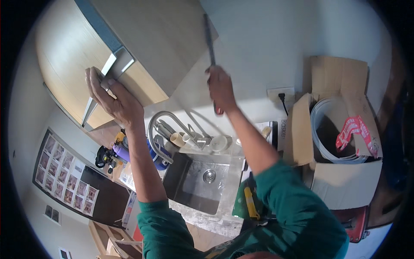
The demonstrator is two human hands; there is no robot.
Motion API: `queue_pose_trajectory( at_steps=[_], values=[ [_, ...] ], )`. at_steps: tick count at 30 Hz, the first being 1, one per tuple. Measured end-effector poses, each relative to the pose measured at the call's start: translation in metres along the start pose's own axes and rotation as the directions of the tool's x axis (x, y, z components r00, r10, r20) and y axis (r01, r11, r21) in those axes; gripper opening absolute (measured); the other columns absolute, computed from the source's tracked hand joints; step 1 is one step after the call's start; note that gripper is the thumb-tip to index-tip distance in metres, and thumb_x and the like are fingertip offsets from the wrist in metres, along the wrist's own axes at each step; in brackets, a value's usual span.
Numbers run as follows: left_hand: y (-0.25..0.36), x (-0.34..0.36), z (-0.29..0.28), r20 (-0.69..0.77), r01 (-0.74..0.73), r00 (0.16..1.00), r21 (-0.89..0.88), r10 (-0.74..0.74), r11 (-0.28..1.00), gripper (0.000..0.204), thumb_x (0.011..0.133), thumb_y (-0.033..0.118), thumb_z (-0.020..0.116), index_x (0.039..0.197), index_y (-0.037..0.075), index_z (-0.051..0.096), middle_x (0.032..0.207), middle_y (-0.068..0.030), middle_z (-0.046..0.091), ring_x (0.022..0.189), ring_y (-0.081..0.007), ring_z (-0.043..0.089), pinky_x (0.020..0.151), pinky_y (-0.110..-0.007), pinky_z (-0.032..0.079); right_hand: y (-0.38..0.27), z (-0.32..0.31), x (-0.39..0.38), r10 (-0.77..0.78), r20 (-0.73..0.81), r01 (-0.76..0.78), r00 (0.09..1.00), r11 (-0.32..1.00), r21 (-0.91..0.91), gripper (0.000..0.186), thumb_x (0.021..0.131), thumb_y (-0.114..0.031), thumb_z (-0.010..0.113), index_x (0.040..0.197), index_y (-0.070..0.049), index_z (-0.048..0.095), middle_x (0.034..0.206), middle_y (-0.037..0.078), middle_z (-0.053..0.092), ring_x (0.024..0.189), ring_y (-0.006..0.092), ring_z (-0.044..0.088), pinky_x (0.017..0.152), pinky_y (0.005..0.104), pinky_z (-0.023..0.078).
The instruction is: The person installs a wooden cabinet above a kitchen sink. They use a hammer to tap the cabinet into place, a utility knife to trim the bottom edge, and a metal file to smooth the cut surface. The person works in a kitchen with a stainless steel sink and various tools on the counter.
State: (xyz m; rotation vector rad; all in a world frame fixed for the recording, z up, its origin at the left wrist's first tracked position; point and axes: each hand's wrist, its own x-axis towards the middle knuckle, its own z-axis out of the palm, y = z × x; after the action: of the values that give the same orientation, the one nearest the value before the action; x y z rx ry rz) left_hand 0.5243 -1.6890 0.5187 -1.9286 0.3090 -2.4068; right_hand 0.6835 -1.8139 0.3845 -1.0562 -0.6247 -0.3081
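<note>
Black, long-shafted tool [211, 52] w/ red-and-black butt: it's in your R hand [222, 88], up in front of the pale wall [267, 34], just R of the wood-tone cabinet [168, 39]. Long axis near-vertical in view, tip at top leaning slightly L; butt end shows below your fist. Exact tool type: can't tell.

R hand: fingers closed round the tool approx. mid-length, no gap seen. Forearm slants up-L from your green sleeve.

L hand [116, 99]: raised to the cabinet's lower corner. Your thumb + fingers stand narrow w/ a silver metal piece [120, 60] btwn them. Piece runs diag., upper end twd top R, lower end twd bottom L; it lies along the cabinet edge. Fixed or loose: can't tell. Tool tip and metal piece well apart.

Below your arms: steel sink [196, 185], drain in view; curved faucet [151, 129] nr your L forearm; pale cups [177, 139] behind the basin. Yellow-handled tool [251, 203] lies R of sink, by your R sleeve. Far R: open cardboard box [340, 181] w/ coiled pale tubing [317, 125] + red-white plastic [355, 131]. Black plug [282, 97] sits in wall outlet btwn box and your R forearm.
</note>
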Motion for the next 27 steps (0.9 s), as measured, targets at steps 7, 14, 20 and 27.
queue_pose_trajectory(
  at_steps=[7, 14, 20, 27],
  values=[
    [0.002, 0.004, -0.012, 0.002, -0.052, 0.999, 0.018, 0.052, 0.998, 0.043, 0.102, 0.015, 0.041, 0.143, 0.001, 0.042, 0.145, -0.0198, 0.041, 0.136, -0.0306, 0.04, 0.114, -0.042, 0.03, -0.032, 0.017, -0.115, -0.1, 0.066, 0.109, 0.993, 0.981, -0.158, 0.022, 0.102, -0.02, 0.045, 0.103, -0.001, 0.056, 0.084, 0.023, 0.063, 0.074, 0.0397, 0.066, 0.063, 0.0453, 0.051],
    [0.0, 0.001, -0.01, 0.033, -0.013, 0.999, 0.015, 0.012, 1.0, 0.043, 0.098, 0.006, 0.04, 0.14, -0.002, 0.043, 0.144, -0.0192, 0.041, 0.136, -0.0309, 0.038, 0.113, -0.042, 0.032, -0.025, 0.022, -0.116, -0.256, -0.011, 0.248, 0.967, 0.947, -0.206, 0.032, 0.104, -0.027, 0.039, 0.102, -0.003, 0.06, 0.062, 0.009, 0.052, 0.053, 0.0154, 0.052, 0.053, 0.0331, 0.043],
    [0.002, 0.004, -0.012, 0.043, -0.059, 0.997, 0.054, 0.057, 0.997, 0.044, 0.096, 0.005, 0.042, 0.14, -0.001, 0.044, 0.145, -0.0197, 0.042, 0.138, -0.033, 0.035, 0.115, -0.045, 0.029, -0.018, 0.026, -0.11, -0.159, -0.113, 0.134, 0.981, 0.97, -0.203, 0.039, 0.105, -0.032, 0.039, 0.099, 0.0, 0.06, 0.057, 0.004, 0.045, 0.048, 0.0135, 0.046, 0.048, 0.0309, 0.04],
    [-0.004, 0.009, -0.041, 0.202, 0.022, 0.979, -0.057, -0.01, 0.998, 0.046, 0.096, 0.01, 0.049, 0.142, 0.003, 0.045, 0.144, -0.0208, 0.045, 0.138, -0.0353, 0.038, 0.116, -0.047, 0.025, -0.048, 0.038, -0.158, -0.033, -0.059, 0.024, 0.998, 0.988, -0.152, 0.035, 0.105, -0.031, 0.04, 0.102, -0.002, 0.06, 0.058, 0.003, 0.044, 0.056, 0.0122, 0.045, 0.056, 0.0302, 0.04]
  ],
)
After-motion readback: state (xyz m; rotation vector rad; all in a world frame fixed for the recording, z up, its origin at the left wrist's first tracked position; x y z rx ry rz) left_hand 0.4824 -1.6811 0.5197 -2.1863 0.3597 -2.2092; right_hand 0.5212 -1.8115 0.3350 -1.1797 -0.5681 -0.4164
